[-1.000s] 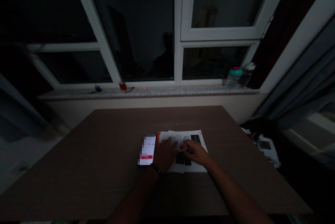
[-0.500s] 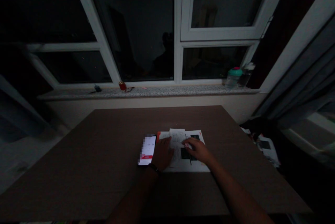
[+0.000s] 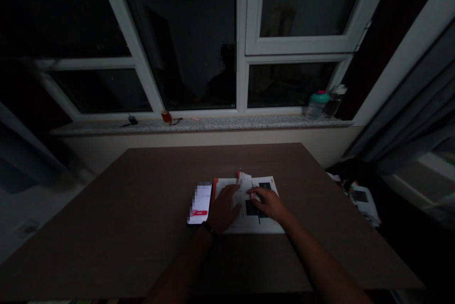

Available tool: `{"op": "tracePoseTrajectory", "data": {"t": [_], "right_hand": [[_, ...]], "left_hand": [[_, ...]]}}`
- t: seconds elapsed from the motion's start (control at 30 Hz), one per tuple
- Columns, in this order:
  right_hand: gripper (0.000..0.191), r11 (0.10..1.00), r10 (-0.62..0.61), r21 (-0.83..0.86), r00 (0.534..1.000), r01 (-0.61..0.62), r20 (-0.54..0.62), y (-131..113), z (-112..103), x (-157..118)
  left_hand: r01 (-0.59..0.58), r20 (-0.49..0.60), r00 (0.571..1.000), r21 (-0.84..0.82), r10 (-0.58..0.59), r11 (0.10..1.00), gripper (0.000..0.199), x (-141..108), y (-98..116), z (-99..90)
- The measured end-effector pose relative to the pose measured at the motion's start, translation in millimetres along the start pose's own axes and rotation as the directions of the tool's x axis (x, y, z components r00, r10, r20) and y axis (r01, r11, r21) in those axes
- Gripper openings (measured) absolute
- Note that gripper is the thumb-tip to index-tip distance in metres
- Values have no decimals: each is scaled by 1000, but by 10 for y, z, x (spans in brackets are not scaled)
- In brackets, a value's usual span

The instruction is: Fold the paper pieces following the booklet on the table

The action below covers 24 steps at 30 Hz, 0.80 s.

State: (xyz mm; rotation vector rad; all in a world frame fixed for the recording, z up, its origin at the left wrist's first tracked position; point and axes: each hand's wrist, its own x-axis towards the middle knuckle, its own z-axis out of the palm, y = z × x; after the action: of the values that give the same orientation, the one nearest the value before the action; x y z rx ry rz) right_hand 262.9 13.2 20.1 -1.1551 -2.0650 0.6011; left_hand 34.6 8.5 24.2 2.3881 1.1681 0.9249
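Note:
A printed booklet or stack of sheets (image 3: 249,226) with orange corners and dark pictures lies on the table. On top is a smaller printed sheet (image 3: 245,181), its left side raised and curled, showing a bit of red at the top. My left hand (image 3: 223,208) rests on the left part of the pages, thumb apart from the fingers, fingertips at the curled sheet. My right hand (image 3: 270,203) is over the right part, its fingers closed on a small pink object (image 3: 253,195), too small and dim to name. A lit phone (image 3: 200,204) lies just left of my left hand.
The brown table (image 3: 124,228) reaches to the wall below a granite windowsill (image 3: 213,124). On the sill stand a teal-lidded bottle (image 3: 317,105), a clear bottle (image 3: 335,100) and a small red jar (image 3: 166,116). Papers (image 3: 364,202) lie beyond the table's right edge.
My left hand has shifted slightly right. The smaller sheet's left side, flat before, is now lifted and bent rightward. My right hand has stayed nearly in place.

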Motion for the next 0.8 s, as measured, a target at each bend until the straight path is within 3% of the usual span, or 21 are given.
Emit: {"op": "tracePoseTrajectory", "data": {"t": [0.2, 0.53, 0.8], "right_hand": [[29, 999, -22, 27, 1000, 23, -15, -75, -15, -1], [37, 995, -67, 74, 997, 70, -48, -97, -4, -4], [38, 998, -53, 36, 998, 54, -27, -94, -21, -14]], "left_hand": [[-49, 79, 996, -24, 51, 999, 61, -8, 72, 3], [-55, 130, 990, -4, 55, 998, 54, -21, 9, 37], [31, 89, 995, 16, -33, 999, 50, -12, 16, 17]]}}
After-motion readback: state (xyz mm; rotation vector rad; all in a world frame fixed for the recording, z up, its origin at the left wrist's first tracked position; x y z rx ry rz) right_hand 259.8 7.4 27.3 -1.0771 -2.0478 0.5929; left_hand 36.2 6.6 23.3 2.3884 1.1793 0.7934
